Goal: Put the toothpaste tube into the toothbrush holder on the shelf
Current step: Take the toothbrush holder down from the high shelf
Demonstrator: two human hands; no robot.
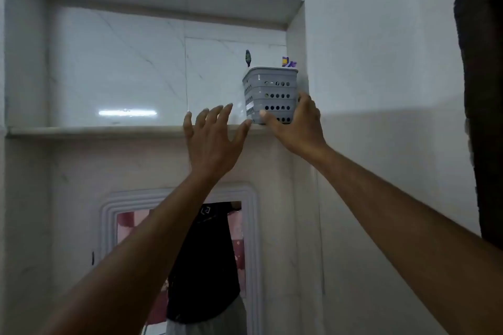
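A grey perforated toothbrush holder point(270, 94) stands at the right end of a marble shelf point(95, 130), set in a wall niche. A dark toothbrush head point(248, 57) sticks up at its back left. A purple and yellow end point(288, 62) shows above its back right rim; I cannot tell whether that is the toothpaste tube. My right hand point(295, 124) grips the holder's lower right side, thumb on the front. My left hand point(212, 139) is spread open just left of the holder, with the thumb tip near its base.
The niche's right wall point(295, 43) is close against the holder. Below the shelf a framed mirror point(179, 253) reflects a person in a dark shirt. A dark door frame point(481, 103) runs down the right edge.
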